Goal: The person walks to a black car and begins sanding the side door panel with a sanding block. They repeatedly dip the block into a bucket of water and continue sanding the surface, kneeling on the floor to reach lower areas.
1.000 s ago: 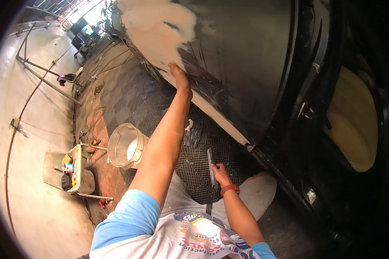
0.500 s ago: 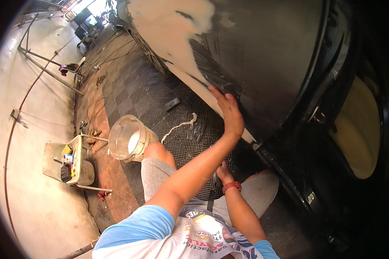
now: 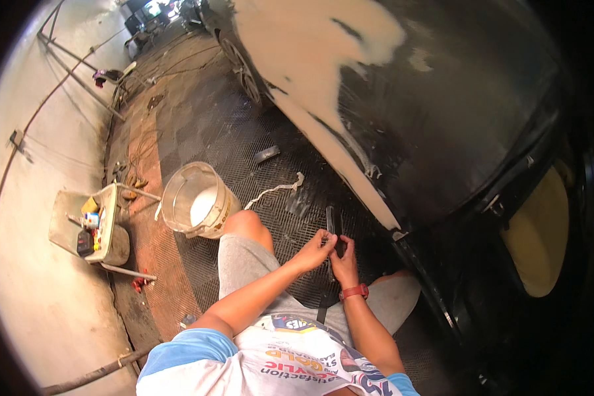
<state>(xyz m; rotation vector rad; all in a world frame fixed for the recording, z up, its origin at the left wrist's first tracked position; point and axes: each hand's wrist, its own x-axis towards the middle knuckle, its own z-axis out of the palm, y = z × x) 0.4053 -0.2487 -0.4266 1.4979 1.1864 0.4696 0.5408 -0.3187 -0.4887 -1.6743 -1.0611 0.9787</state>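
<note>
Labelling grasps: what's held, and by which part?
The right hand holds a long dark block around its middle. The left hand has its fingers there too; whether they grip cannot be told.

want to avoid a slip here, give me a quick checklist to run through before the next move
1. Right hand has a grip on the long dark tool: ok
2. Left hand has a firm hold on that tool too: cannot tell, its fingers meet close by the right hand's
3. Both hands off the vehicle panel: ok
4. Bucket standing upright beside the left knee: ok
5. Mat free of loose things: not ok, a pale strip and a small dark block lie on it
6. Pale patch on the panel smooth: cannot tell from this view
</note>
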